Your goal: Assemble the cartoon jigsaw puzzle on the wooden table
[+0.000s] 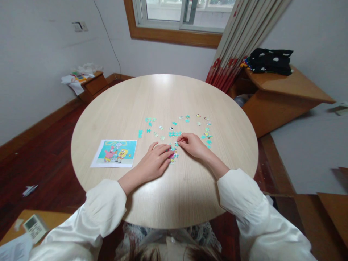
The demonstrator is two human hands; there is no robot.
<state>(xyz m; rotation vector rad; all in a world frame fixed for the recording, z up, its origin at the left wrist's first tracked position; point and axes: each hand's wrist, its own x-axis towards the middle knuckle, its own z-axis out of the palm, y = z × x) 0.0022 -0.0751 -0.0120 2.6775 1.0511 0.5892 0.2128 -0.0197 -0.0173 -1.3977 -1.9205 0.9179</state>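
On a round pale wooden table [163, 105], my left hand [154, 161] lies flat, fingers stretched over a small joined cluster of jigsaw pieces [173, 156]. My right hand [191, 144] is curled just beside it, its fingertips pinching a small teal jigsaw piece [177, 143] at the cluster's upper edge. Several loose teal and coloured pieces [174, 133] are scattered beyond both hands. A printed cartoon reference picture [114, 153] lies flat to the left of my left hand.
A low wooden cabinet [94, 84] with papers stands at the back left. A wooden desk [280, 96] with dark folded cloth [270, 61] is at the right, beside curtains [239, 43]. A remote control [34, 227] lies at the lower left.
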